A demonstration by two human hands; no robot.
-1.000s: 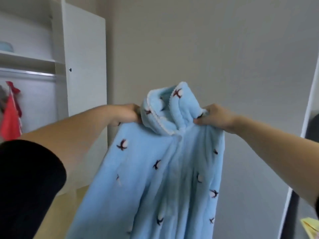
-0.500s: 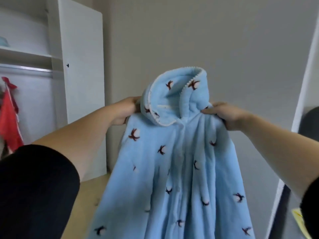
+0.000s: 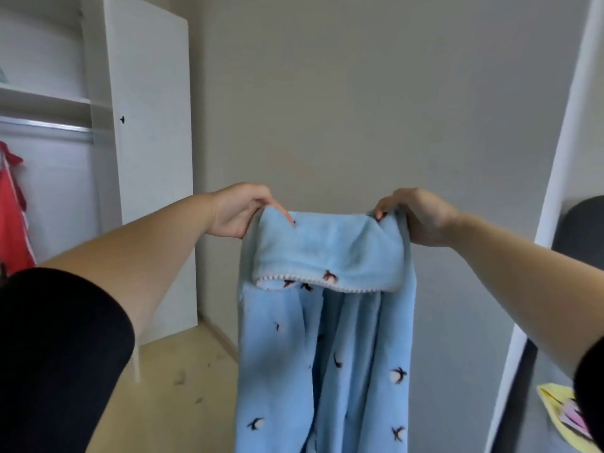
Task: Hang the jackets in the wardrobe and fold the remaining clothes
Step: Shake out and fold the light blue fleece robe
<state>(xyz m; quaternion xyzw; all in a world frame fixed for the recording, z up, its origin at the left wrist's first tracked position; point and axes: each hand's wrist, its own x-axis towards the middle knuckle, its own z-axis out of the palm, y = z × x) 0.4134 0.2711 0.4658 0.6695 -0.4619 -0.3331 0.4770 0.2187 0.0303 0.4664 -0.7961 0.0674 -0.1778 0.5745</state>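
Blue jacket [image 3: 327, 371] hood [image 3: 330, 253] flopped forward; left hand [image 3: 242, 210], right hand [image 3: 421, 217] wider apart.

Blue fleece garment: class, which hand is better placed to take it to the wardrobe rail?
Probably left: the left hand grips the blue fleece garment nearest the wardrobe rail; the right hand holds the far end.

Home bedroom, white wardrobe [image 3: 150, 158], hanging rail [image 3: 45, 127]

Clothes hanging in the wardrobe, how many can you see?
1. A red garment hangs under the rail inside the wardrobe, cut off by the picture's left edge. More may hang out of view beyond it. The blue fleece garment is not hung.
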